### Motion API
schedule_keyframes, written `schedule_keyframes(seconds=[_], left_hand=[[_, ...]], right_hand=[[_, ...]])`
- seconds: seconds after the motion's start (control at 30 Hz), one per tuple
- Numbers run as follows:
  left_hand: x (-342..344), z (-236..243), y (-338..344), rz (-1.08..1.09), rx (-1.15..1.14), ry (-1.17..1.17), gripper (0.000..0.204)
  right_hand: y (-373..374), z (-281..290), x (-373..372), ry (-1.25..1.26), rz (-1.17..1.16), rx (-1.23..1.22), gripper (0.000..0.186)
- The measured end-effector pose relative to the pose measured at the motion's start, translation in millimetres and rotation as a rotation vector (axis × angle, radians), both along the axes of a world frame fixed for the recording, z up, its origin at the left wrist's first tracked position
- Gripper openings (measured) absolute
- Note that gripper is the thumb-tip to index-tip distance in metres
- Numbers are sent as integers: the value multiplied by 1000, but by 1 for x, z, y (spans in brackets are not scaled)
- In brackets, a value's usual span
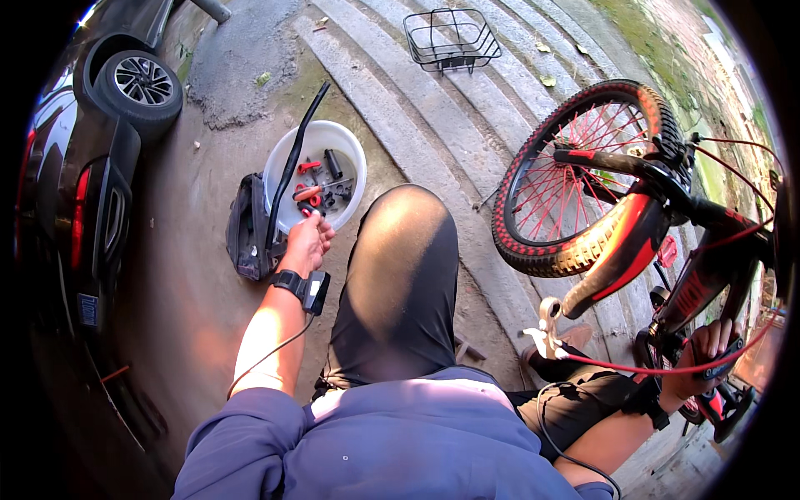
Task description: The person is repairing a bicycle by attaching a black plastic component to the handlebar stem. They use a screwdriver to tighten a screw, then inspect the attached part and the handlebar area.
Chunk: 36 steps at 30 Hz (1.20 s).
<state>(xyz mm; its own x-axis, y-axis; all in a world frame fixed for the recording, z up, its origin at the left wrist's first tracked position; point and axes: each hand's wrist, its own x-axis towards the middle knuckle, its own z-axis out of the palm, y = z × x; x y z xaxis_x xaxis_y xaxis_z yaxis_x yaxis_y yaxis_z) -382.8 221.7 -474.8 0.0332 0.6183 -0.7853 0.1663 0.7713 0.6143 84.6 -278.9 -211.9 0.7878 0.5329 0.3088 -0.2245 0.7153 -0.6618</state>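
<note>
My left hand (307,243) reaches to the near rim of a white bucket (355,158), fingers curled at a red-and-black tool (308,200); exactly what they grip is partly hidden. Inside are more small red and black tools and parts (332,163). A long black bent tube (300,146) leans across the bucket beside a dark bag (248,221). At the right, my right hand (698,354) is closed around part of the black-and-red bicycle's frame (696,283). The bicycle's front wheel (533,258) is tilted, near my knee, with a red cable running past my right hand.
A parked dark car (108,183) fills the left side. A black wire basket (452,42) sits on grooved concrete (417,117) ahead. My bent leg (392,275) lies between bucket and bicycle. A grey post (215,10) stands at the top left.
</note>
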Motion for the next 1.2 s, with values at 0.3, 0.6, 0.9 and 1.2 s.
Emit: schedule_keyframes(seconds=[0.3,0.6,0.9,1.2], left_hand=[[-6,12,-3,87,59,-39,23],[44,73,-7,-100,395,-142,21],[150,231,-68,-400,806,-447,15],[205,213,-136,-910,1389,-84,15]], right_hand=[[-7,-5,12,14,35,0,16],[2,9,-9,-6,-75,3,27],[2,4,-20,0,-132,-118,42],[-5,7,-30,86,-206,-174,34]])
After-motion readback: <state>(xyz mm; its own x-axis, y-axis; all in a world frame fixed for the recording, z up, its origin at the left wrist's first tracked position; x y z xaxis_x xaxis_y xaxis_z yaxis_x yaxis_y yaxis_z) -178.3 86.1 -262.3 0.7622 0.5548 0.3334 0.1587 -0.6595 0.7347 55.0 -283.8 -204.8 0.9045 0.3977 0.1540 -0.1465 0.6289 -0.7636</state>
